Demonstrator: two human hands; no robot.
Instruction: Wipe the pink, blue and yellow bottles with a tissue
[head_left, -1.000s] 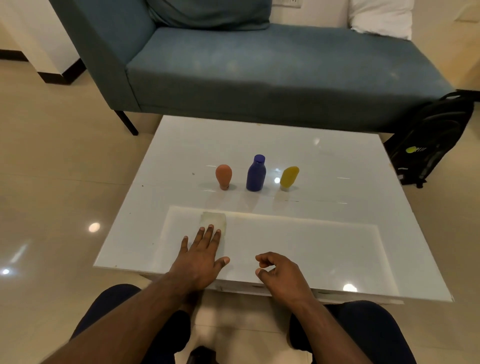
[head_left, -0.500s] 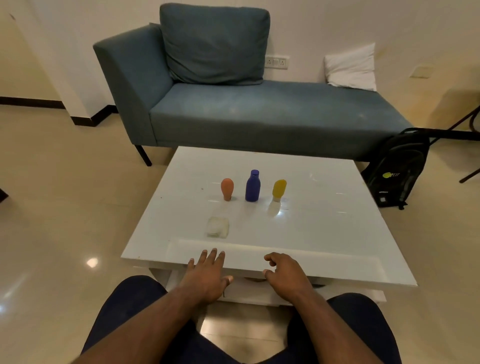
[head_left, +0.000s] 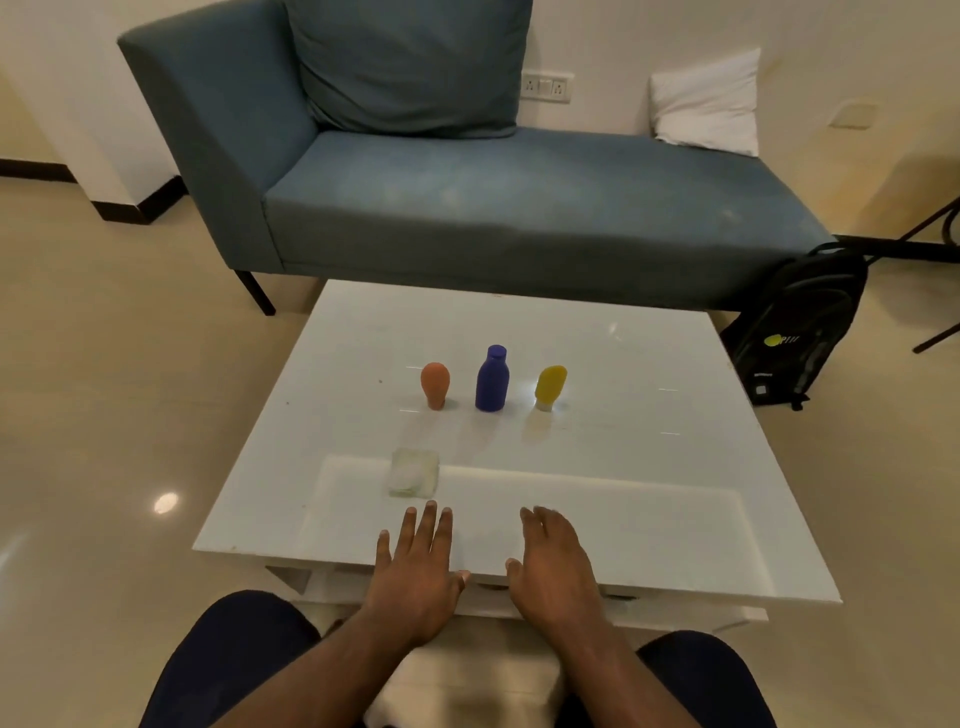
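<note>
- The glossy white low table stands in front of a long blue-grey fabric sofa.
- Three small bottles stand upright in a row near the table's middle, apart from one another: the pinkish-orange bulb-shaped bottle on the left, the dark blue capped plastic bottle in the centre, and the yellow rounded bottle on the right.
- A folded square of pale tissue lies flat on the table, nearer the person than the pink bottle.
- The left hand lies palm down at the near edge, fingers straight and spread, its tips just short of the tissue and holding nothing.
- The right hand rests beside it, apart from it, fingers relaxed and empty.
- A black backpack leans by the sofa's right end.
</note>
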